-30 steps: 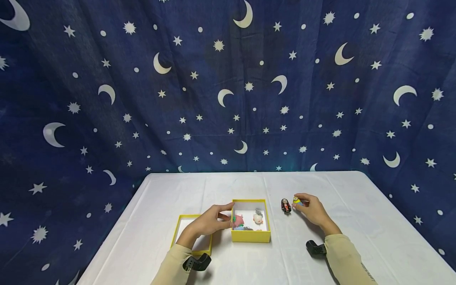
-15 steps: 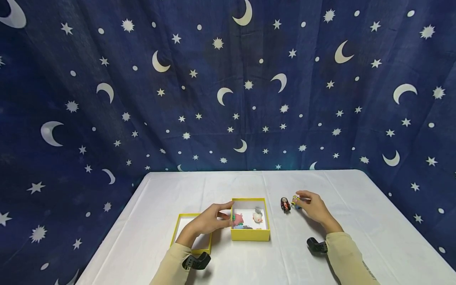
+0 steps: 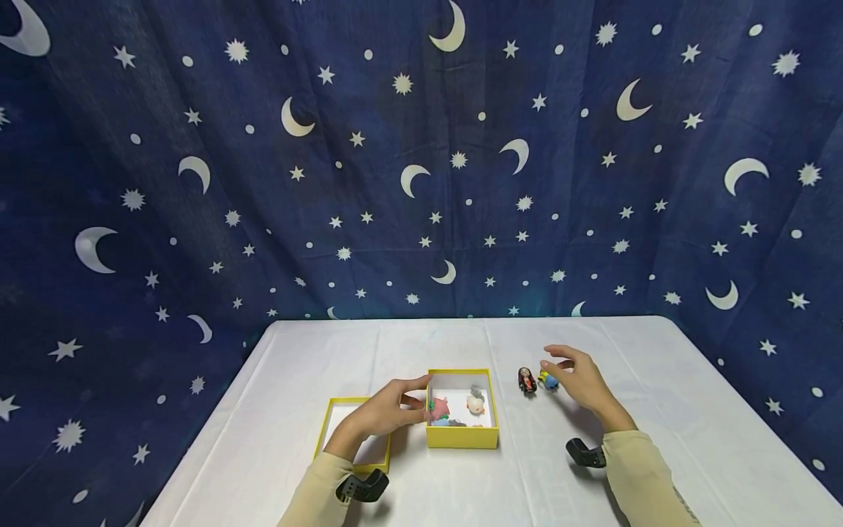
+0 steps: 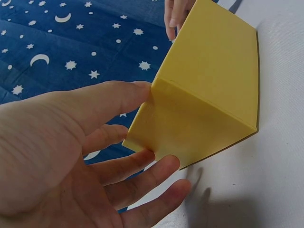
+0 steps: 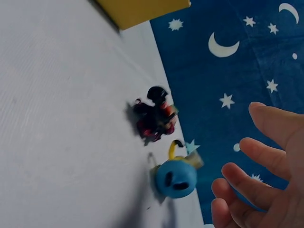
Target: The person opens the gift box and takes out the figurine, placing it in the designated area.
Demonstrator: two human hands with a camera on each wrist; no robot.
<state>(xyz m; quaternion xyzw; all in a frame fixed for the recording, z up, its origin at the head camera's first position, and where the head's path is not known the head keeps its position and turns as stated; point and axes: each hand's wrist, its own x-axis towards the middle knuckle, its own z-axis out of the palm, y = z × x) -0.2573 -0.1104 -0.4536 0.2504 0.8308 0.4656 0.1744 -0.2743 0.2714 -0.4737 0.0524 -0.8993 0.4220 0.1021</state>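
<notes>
My left hand (image 3: pixel 385 410) rests at the left side of a yellow box (image 3: pixel 462 438), thumb and fingertips touching its wall and edge with the fingers loosely spread, as the left wrist view shows up close. Inside that box lie a pink toy (image 3: pixel 440 408), a white toy (image 3: pixel 476 404) and other small pieces partly hidden by the front wall. To the right, a small yellow-and-blue toy figure (image 5: pixel 175 178) stands on the table under my right hand (image 3: pixel 582 380). The right fingers are spread apart and hold nothing. Beside it is a dark-haired toy figure (image 3: pixel 527 380) in black and red.
A shallow yellow-rimmed box lid (image 3: pixel 372 465) lies left of the box, partly covered by the left forearm and hand. The table wears a white cloth (image 3: pixel 527 476). Behind it hangs a dark blue curtain (image 3: pixel 395 183) with moons and stars.
My right hand has let go of the yellow-and-blue figure, which now stands next to the dark-haired one, and the fingers have lifted away. The left hand and box have stayed put.
</notes>
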